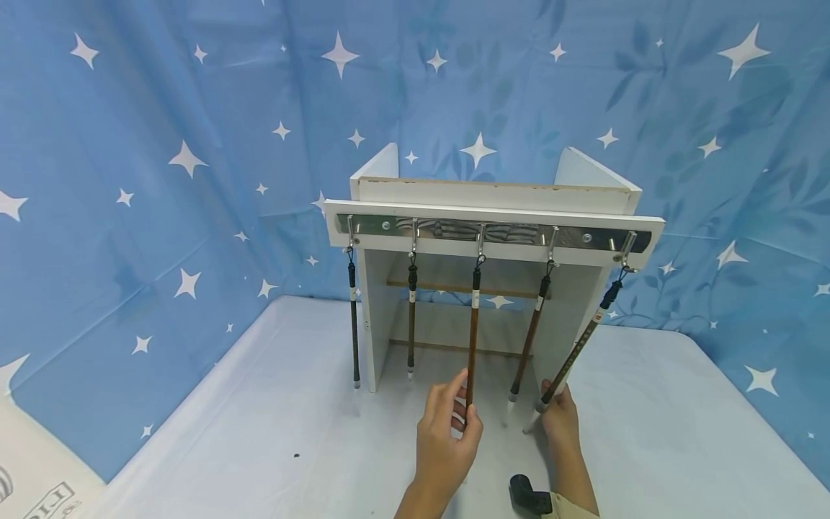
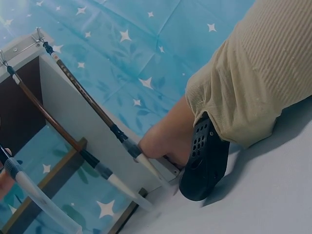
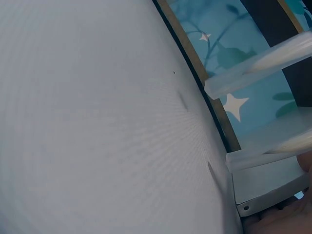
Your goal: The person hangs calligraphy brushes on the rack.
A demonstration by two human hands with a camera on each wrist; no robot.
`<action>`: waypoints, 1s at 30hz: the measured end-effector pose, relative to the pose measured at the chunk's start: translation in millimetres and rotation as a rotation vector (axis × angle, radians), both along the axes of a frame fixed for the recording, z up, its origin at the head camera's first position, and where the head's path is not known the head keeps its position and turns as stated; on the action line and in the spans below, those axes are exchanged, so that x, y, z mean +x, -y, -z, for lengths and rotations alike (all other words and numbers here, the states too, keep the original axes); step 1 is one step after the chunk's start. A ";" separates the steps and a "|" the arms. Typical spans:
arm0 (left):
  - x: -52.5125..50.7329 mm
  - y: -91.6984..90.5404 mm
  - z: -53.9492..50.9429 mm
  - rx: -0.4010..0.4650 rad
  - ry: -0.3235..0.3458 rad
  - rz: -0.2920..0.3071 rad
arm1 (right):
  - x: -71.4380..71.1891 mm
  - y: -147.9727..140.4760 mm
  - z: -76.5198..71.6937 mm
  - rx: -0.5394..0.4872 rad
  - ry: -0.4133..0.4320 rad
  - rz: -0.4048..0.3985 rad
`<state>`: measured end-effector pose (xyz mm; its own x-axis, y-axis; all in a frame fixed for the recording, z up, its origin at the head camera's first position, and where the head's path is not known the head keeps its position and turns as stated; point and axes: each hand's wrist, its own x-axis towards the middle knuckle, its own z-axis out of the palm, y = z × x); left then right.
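Observation:
My left hand (image 1: 447, 436) holds the lower handle of the middle calligraphy brush (image 1: 474, 331) between thumb and fingers. This brush hangs by its loop from a hook; in the left wrist view its clear tip cap (image 2: 48, 204) shows. My right hand (image 1: 561, 419) grips the lower front of the white shelf's right side panel (image 1: 577, 303), behind the rightmost brush (image 1: 579, 342). In the right wrist view, fingers (image 3: 278, 224) lie along the panel's outer side. Another brush (image 1: 532, 335) hangs between my hands. The contact of my right hand with the rightmost brush is unclear.
A metal hook strip (image 1: 454, 228) runs across the shelf's top front. Two more brushes, the far-left one (image 1: 354, 324) and its neighbour (image 1: 411, 317), hang there. A black device (image 1: 530, 496) sits at my right cuff. A pale cloth (image 1: 259, 418) covers the table before a blue star-patterned curtain (image 1: 214, 94).

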<state>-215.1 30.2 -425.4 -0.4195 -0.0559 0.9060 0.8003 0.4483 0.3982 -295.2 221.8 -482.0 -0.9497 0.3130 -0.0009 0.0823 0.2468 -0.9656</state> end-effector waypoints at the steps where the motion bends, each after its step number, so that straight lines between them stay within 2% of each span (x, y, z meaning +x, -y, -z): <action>1: 0.0 -0.1 0.0 0.000 0.002 -0.001 | 0.0 0.0 0.1 0.000 0.000 0.000; 9: -0.2 0.2 1.9 0.022 0.023 -0.003 | -0.8 0.2 0.5 0.010 0.008 0.008; 13: -0.1 0.3 3.0 0.032 0.059 0.000 | -0.9 0.1 0.7 0.014 0.011 0.006; 25: -2.7 -0.1 7.6 0.028 0.078 -0.033 | -0.7 -0.2 0.5 0.001 0.000 -0.005; 30: -3.2 -0.2 9.4 0.027 0.115 -0.044 | -0.7 -1.1 0.5 -0.006 0.006 -0.017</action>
<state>-218.3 30.4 -434.8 -0.5175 -0.1001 0.8498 0.7285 0.4695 0.4989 -295.9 222.9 -482.5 -0.9550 0.2964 -0.0087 0.0841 0.2428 -0.9664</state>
